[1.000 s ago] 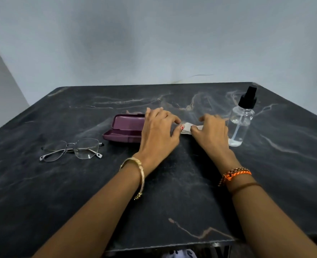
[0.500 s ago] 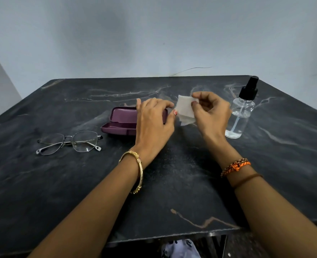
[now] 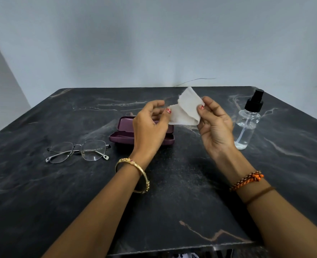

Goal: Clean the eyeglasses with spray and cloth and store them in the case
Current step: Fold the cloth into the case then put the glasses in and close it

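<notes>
Pale grey-blue walls rise behind a dark, marble-patterned tabletop (image 3: 172,192) streaked with pale and rust-coloured veins. Above it, both hands hold a small white cleaning cloth (image 3: 184,110) of soft, slightly fuzzy fabric, partly unfolded, with one flap standing up and away from the person. The left hand (image 3: 150,127) pinches the cloth's left edge between thumb and fingers; the right hand (image 3: 214,125) pinches its right side under the thumb (both thumbnails are painted red). The cloth hangs clear of the table, stretched roughly left to right between the two hands.

Thin silver metal-framed eyeglasses (image 3: 77,150) lie on the table to the left, lenses facing the person, long axis left to right, temples folded. Just beside them, a plum-coloured hard glasses case (image 3: 122,130) sits open, its length also running left to right, partly hidden by the left hand. A clear plastic spray bottle with a black pump top (image 3: 248,121) stands upright at the right.
</notes>
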A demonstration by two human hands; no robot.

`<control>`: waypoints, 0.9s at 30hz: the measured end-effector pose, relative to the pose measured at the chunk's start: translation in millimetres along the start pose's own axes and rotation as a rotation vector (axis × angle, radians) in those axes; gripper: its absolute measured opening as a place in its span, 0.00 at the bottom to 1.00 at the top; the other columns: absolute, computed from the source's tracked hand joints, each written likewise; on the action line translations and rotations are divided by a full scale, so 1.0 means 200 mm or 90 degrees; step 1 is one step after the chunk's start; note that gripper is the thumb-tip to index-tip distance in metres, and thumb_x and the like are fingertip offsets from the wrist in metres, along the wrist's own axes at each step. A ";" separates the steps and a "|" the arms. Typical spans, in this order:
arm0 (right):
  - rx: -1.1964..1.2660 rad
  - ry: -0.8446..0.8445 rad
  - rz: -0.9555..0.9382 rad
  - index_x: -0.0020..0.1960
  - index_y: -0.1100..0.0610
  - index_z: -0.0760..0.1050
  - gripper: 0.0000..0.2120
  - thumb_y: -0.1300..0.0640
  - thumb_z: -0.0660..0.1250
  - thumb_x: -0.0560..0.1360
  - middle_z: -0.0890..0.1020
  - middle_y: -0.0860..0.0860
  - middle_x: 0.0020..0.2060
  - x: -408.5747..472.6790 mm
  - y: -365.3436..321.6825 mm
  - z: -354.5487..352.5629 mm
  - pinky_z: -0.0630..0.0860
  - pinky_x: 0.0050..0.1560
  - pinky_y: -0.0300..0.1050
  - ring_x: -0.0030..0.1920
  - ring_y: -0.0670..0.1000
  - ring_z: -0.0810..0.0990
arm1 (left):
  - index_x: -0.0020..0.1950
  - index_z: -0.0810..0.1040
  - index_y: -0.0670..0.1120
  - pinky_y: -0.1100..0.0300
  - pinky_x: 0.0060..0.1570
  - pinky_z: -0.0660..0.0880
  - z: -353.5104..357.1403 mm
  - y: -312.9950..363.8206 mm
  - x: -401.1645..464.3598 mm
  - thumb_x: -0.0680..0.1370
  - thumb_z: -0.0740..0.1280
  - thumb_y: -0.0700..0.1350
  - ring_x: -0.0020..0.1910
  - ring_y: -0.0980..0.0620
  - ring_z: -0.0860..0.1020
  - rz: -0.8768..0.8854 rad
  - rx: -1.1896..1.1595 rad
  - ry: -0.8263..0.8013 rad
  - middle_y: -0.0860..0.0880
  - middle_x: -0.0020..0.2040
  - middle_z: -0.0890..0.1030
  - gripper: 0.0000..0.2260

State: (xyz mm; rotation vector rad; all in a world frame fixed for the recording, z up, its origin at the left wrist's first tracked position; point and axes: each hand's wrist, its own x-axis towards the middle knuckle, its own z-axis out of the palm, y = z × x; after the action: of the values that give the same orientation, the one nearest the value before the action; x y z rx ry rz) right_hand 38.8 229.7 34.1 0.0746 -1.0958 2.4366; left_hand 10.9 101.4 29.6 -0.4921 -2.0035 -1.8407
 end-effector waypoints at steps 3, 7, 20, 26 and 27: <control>-0.008 -0.014 0.011 0.42 0.58 0.76 0.12 0.73 0.61 0.72 0.83 0.46 0.30 -0.01 0.00 0.01 0.80 0.36 0.35 0.35 0.42 0.81 | 0.56 0.74 0.44 0.64 0.33 0.78 0.00 0.01 -0.01 0.74 0.68 0.41 0.33 0.58 0.80 -0.064 -0.067 -0.056 0.49 0.36 0.81 0.12; 0.002 -0.019 0.021 0.44 0.58 0.75 0.13 0.73 0.60 0.72 0.81 0.45 0.30 -0.02 0.01 0.02 0.79 0.38 0.36 0.34 0.42 0.80 | 0.57 0.72 0.45 0.63 0.32 0.79 0.01 0.03 -0.02 0.72 0.69 0.37 0.34 0.57 0.81 -0.150 -0.201 -0.063 0.48 0.40 0.81 0.16; 0.089 -0.067 0.082 0.48 0.57 0.73 0.15 0.73 0.54 0.75 0.77 0.52 0.44 -0.03 -0.01 0.04 0.81 0.37 0.38 0.39 0.47 0.82 | 0.51 0.76 0.44 0.69 0.26 0.75 0.02 0.08 -0.05 0.78 0.60 0.48 0.27 0.57 0.79 -0.253 -0.231 -0.226 0.48 0.37 0.82 0.10; 0.112 -0.036 0.091 0.46 0.58 0.75 0.15 0.74 0.54 0.75 0.82 0.49 0.35 -0.03 -0.01 0.04 0.80 0.39 0.38 0.36 0.44 0.82 | 0.49 0.76 0.45 0.69 0.27 0.76 0.01 0.09 -0.04 0.75 0.65 0.40 0.28 0.58 0.79 -0.259 -0.275 -0.152 0.47 0.40 0.80 0.04; 0.117 -0.022 0.097 0.46 0.58 0.75 0.15 0.73 0.54 0.75 0.83 0.49 0.33 -0.03 -0.01 0.04 0.80 0.39 0.38 0.35 0.43 0.82 | 0.49 0.76 0.45 0.68 0.28 0.77 0.01 0.08 -0.03 0.75 0.65 0.39 0.30 0.58 0.79 -0.231 -0.269 -0.121 0.48 0.41 0.80 0.04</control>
State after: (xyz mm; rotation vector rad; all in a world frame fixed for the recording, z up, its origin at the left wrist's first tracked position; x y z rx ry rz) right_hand 43.2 222.6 39.7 0.0951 -0.9184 2.6780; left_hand 24.4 104.2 41.1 -0.4521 -1.9161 -2.5530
